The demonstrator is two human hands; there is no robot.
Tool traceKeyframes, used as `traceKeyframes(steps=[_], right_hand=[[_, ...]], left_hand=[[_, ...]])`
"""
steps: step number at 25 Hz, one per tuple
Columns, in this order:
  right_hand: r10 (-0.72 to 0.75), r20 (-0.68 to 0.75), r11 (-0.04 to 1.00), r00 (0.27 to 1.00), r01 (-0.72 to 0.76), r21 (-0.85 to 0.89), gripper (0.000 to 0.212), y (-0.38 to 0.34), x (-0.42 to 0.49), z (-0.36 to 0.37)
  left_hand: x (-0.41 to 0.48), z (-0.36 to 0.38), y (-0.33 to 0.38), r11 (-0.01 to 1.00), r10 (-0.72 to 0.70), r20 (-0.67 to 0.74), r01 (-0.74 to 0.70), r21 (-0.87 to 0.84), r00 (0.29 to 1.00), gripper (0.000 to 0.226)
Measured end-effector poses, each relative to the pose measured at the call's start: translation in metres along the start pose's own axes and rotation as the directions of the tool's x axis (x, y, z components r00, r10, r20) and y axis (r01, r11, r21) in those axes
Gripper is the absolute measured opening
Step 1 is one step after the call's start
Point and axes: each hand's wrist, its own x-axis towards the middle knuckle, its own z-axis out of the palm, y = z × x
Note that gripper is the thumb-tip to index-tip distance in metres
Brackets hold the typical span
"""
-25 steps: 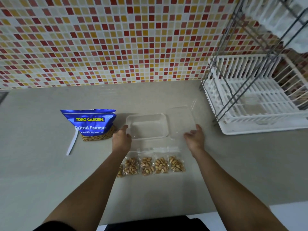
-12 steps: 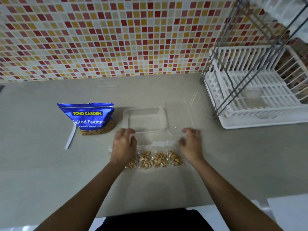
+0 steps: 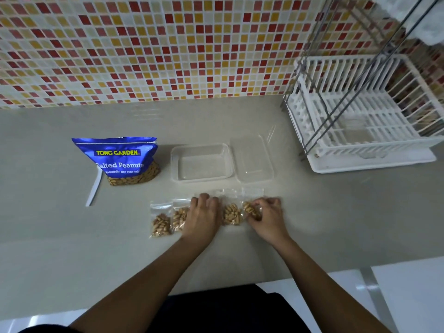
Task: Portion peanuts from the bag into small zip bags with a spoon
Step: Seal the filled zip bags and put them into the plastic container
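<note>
Toward the table's front edge, a row of zip bags: left grip curled on a middle one, right grip pinching the rightmost. Blue peanut bag stands left; mosaic wall behind, dish rack back-right.

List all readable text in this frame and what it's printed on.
"TONG GARDEN": yellow letters on the blue foil peanut bag.
"alted Peanuts": white letters below it on the same bag; the first letter is not legible.
Small line of script under that: too small to read.
Small clear zip bags, clear plastic tub, white dish rack: no text visible.
</note>
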Motion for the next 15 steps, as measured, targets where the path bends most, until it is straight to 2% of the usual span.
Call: traceKeyframes(steps=[3, 6, 7, 9, 12, 13, 15], right_hand=[[0.011, -0.008, 0.999, 1.0, -0.011, 0.051, 0.031, -0.001, 0.001, -0.001], [0.029, -0.008, 0.996, 1.0, -0.028, 0.087, 0.033, -0.005, 0.001, -0.001], [0.034, -0.005, 0.997, 0.999, -0.034, 0.071, 0.035, -0.005, 0.001, 0.0], [0.017, -0.009, 1.0, 1.0, -0.017, 0.026, 0.037, -0.005, -0.001, 0.001], [-0.036, -0.024, 0.999, 0.999, 0.037, 0.032, 0.035, -0.001, -0.005, 0.0], [-0.041, -0.027, 0.998, 0.999, 0.042, 0.048, 0.035, 0.0, -0.006, -0.001], [-0.028, -0.032, 0.996, 0.999, 0.03, 0.078, 0.036, 0.001, -0.007, -0.003]], left_hand=[[0.004, 0.001, 0.01, 0.965, -0.195, 0.104, 0.21, -0.157, 0.975, 0.031], [0.01, 0.001, 0.016, 0.822, -0.38, 0.193, 0.426, -0.378, 0.905, 0.038], [0.012, 0.0, 0.018, 0.785, -0.406, 0.206, 0.455, -0.42, 0.89, 0.037], [0.012, -0.002, 0.018, 0.788, -0.373, 0.217, 0.431, -0.439, 0.902, 0.035], [0.001, -0.004, 0.008, 0.826, -0.315, 0.073, 0.312, -0.469, 0.946, 0.046], [-0.004, -0.005, 0.003, 0.805, -0.318, 0.034, 0.289, -0.518, 0.947, 0.05], [-0.007, -0.012, 0.001, 0.666, -0.333, 0.102, 0.31, -0.679, 0.937, 0.059]])
